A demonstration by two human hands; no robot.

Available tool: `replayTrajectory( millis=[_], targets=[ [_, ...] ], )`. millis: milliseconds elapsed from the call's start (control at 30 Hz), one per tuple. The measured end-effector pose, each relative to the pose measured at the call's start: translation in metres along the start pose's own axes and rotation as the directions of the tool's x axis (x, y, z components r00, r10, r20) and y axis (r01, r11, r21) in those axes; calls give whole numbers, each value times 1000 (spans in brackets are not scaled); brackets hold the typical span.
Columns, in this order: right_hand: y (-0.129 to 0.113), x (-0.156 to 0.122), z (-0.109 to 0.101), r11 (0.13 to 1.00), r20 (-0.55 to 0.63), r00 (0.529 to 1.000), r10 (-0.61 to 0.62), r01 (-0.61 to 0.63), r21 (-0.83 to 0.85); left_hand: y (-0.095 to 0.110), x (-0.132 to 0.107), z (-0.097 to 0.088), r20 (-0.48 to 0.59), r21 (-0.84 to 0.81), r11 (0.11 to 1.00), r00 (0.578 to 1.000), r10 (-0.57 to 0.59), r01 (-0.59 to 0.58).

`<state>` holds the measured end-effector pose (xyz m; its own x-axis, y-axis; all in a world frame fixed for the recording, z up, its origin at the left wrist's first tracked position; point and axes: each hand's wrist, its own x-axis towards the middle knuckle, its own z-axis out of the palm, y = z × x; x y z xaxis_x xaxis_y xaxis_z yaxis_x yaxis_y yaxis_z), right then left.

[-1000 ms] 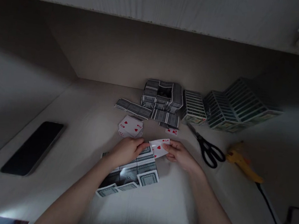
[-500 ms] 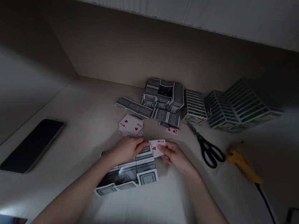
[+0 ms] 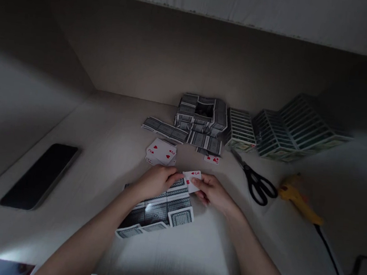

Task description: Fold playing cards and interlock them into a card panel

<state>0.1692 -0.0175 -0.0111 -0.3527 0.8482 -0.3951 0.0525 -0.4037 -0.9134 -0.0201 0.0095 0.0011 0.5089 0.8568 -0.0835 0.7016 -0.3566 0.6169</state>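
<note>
In front of me lies a structure of joined playing cards (image 3: 155, 213), patterned backs showing and several cards folded up along its near edge. Over its far side, my left hand (image 3: 156, 182) is closed, with thumb and finger at the far right corner; its other fingertips are partly hidden. Between thumb and fingers, my right hand (image 3: 213, 190) pinches a heart playing card (image 3: 192, 180), which looks like a three. That card stands tilted against the structure's right end. Just beyond my left hand is a loose pile of cards (image 3: 162, 151), a two of hearts on top.
At the back stand a hollow card box (image 3: 202, 113) and stepped card blocks (image 3: 303, 129). Card strips (image 3: 166, 129) lie before the box. Black scissors (image 3: 257, 183) and a yellow glue gun (image 3: 299, 199) with a cord are right; a phone (image 3: 40, 176) is left.
The heart card has tilted slightly and sits closer against the structure's right end, with my right hand shifted a little. My left hand stays in place. The view has moved slightly.
</note>
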Motion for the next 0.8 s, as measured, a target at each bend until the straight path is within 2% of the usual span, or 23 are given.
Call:
replayTrajectory(
  millis=[200, 233, 333, 400, 467, 533, 600, 700, 800],
  targets=[
    [0, 3, -5, 997, 7, 1000, -1, 1, 73, 0, 0, -3, -8, -31, 1000, 1000, -2, 1],
    [1, 5, -7, 994, -11, 1000, -25, 26, 103, -1, 0, -5, -13, -41, 999, 1000, -4, 3],
    [4, 17, -9, 974, -179, 977, -114, 145, 173, -6, -1, -14, -15, -84, 996, 1000, -21, 19],
    [6, 27, -10, 973, -293, 939, -181, 214, 85, -12, -1, -19, 9, -134, 991, 1000, -26, 27],
    [7, 38, -9, 968, -341, 906, -252, 235, -90, -17, -2, -23, 68, -183, 983, 997, -21, 33],
    [6, 48, -7, 929, -321, 887, -332, 249, -275, -22, -1, -24, 145, -202, 979, 989, -11, 40],
    [2, 60, -4, 873, -263, 887, -380, 250, -418, -26, -1, -23, 202, -190, 981, 979, -7, 46],
    [-6, 76, 0, 838, -336, 844, -418, 217, -500, -30, 0, -22, 231, -168, 985, 973, -2, 41],
    [-15, 89, 4, 799, -216, 876, -431, 259, -542, -33, -1, -21, 259, -168, 985, 966, 10, 35]
  ],
)
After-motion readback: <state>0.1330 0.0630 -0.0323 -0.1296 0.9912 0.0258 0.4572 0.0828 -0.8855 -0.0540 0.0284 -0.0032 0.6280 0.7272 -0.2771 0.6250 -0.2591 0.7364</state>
